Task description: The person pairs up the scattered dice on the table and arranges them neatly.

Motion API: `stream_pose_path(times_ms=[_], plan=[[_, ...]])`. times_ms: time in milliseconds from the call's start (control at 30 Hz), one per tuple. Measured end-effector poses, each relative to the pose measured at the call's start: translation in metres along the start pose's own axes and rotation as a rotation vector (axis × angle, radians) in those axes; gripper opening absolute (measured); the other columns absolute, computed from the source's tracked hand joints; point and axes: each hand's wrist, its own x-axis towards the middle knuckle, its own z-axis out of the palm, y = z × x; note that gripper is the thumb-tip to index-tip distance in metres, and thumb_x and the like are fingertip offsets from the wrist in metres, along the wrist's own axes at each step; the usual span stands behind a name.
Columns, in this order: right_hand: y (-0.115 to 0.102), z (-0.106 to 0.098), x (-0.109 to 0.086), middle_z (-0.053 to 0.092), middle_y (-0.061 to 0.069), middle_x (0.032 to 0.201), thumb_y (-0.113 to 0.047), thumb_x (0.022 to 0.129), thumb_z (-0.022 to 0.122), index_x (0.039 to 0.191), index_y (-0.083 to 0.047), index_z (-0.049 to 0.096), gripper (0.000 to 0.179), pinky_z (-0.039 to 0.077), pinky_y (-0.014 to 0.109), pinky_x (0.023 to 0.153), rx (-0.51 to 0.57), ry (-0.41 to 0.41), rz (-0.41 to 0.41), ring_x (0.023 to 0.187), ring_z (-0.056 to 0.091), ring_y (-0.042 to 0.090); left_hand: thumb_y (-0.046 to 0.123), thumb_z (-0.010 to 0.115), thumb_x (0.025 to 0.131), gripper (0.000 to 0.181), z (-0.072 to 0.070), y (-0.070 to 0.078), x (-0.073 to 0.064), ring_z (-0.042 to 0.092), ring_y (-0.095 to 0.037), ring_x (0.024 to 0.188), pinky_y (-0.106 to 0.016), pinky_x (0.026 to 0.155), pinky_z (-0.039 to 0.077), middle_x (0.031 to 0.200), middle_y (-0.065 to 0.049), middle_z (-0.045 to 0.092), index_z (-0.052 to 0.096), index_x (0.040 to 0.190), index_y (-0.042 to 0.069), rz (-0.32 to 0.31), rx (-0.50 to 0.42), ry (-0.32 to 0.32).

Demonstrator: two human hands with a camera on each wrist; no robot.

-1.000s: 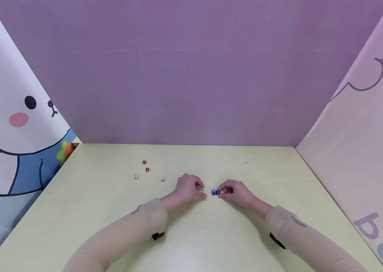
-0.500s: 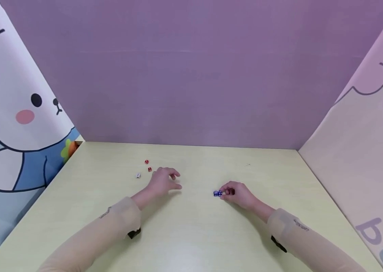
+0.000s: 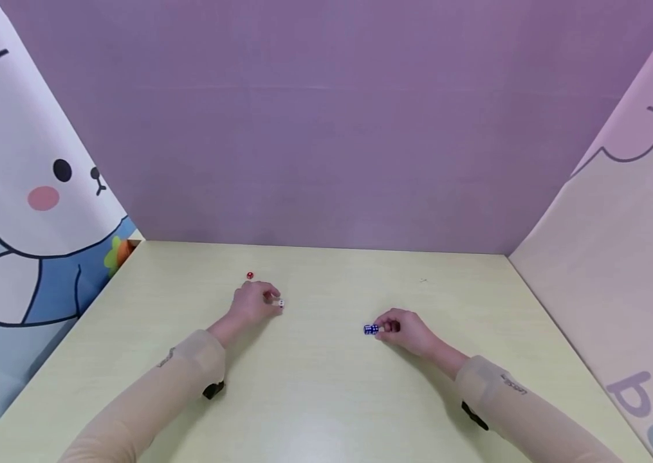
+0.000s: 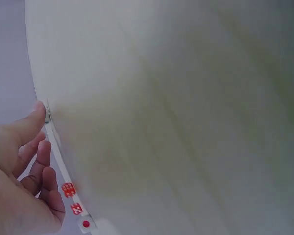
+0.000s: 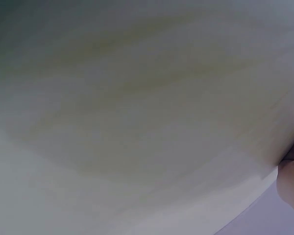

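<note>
In the head view my left hand (image 3: 253, 303) pinches a white die (image 3: 281, 303) between thumb and fingertips, low over the table. In the left wrist view only a sliver of that die shows at the thumb tip. To the right, my right hand (image 3: 406, 329) pinches the right end of a short row of blue dice (image 3: 371, 329) with white dots. Just beyond the left hand lies a red die (image 3: 249, 275). The left wrist view also shows a second red die (image 4: 76, 209) and another white die (image 4: 85, 224), both hidden behind the hand in the head view.
The pale wooden table (image 3: 326, 399) ends at a purple back panel (image 3: 326, 128). Printed side panels stand left and right. A small dark mark (image 3: 423, 280) lies at the back right. Sleeve cloth (image 4: 161, 122) fills most of both wrist views.
My left hand has moved left from beside the blue dice to the white die and taken it between its fingers. The right hand stays on the blue dice.
</note>
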Motion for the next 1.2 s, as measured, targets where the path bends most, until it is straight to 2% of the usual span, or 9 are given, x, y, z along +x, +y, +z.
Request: stream_pose_path(times_ms=[167, 333, 500, 767, 933, 1200], plan=[[0.0, 0.001, 0.0, 0.055, -0.001, 0.079, -0.013, 0.079, 0.076, 0.097, -0.008, 0.068, 0.02, 0.041, 0.019, 0.06, 0.002, 0.004, -0.001, 0.073, 0.047, 0.014, 0.024, 0.081, 0.074, 0.019, -0.002, -0.003, 0.002, 0.057, -0.015, 0.078, -0.049, 0.087, 0.037, 0.078, 0.005, 0.066, 0.072, 0.087, 0.015, -0.01, -0.002, -0.035], [0.0, 0.001, 0.0, 0.055, -0.001, 0.079, -0.013, 0.08, 0.075, 0.098, -0.008, 0.068, 0.02, 0.041, 0.019, 0.06, -0.006, 0.006, 0.001, 0.073, 0.047, 0.014, 0.023, 0.08, 0.075, 0.014, -0.002, -0.003, 0.003, 0.059, -0.013, 0.079, -0.048, 0.088, 0.038, 0.08, 0.006, 0.068, 0.073, 0.086, 0.016, -0.02, -0.023, -0.054], [-0.001, 0.0, -0.001, 0.055, -0.001, 0.079, -0.012, 0.08, 0.075, 0.098, -0.008, 0.068, 0.02, 0.041, 0.019, 0.06, -0.002, 0.005, -0.002, 0.073, 0.047, 0.013, 0.022, 0.079, 0.075, 0.013, 0.003, -0.001, 0.005, 0.058, -0.01, 0.076, -0.042, 0.081, 0.04, 0.079, 0.007, 0.068, 0.073, 0.085, 0.016, 0.018, -0.034, -0.06], [0.0, 0.0, -0.001, 0.055, -0.001, 0.079, -0.014, 0.08, 0.075, 0.098, -0.009, 0.068, 0.02, 0.041, 0.019, 0.06, -0.003, -0.001, -0.006, 0.073, 0.047, 0.013, 0.021, 0.081, 0.073, 0.014, 0.01, 0.014, 0.008, 0.056, -0.008, 0.072, -0.039, 0.083, 0.04, 0.075, 0.008, 0.066, 0.073, 0.082, 0.016, 0.039, -0.061, -0.077], [0.0, 0.0, 0.0, 0.055, -0.002, 0.078, -0.014, 0.081, 0.075, 0.099, -0.01, 0.068, 0.02, 0.041, 0.019, 0.06, -0.023, -0.006, -0.01, 0.072, 0.047, 0.012, 0.02, 0.081, 0.072, 0.015, 0.017, 0.021, 0.011, 0.054, -0.008, 0.071, -0.032, 0.078, 0.042, 0.074, 0.008, 0.065, 0.072, 0.083, 0.015, 0.062, -0.073, -0.105], [-0.001, -0.001, -0.001, 0.054, -0.002, 0.079, -0.014, 0.081, 0.074, 0.1, -0.011, 0.068, 0.02, 0.041, 0.019, 0.061, -0.027, -0.009, -0.002, 0.073, 0.047, 0.013, 0.025, 0.083, 0.07, 0.016, 0.026, 0.037, 0.014, 0.054, -0.007, 0.072, -0.041, 0.087, 0.037, 0.074, 0.011, 0.064, 0.072, 0.081, 0.02, 0.061, -0.044, -0.124]])
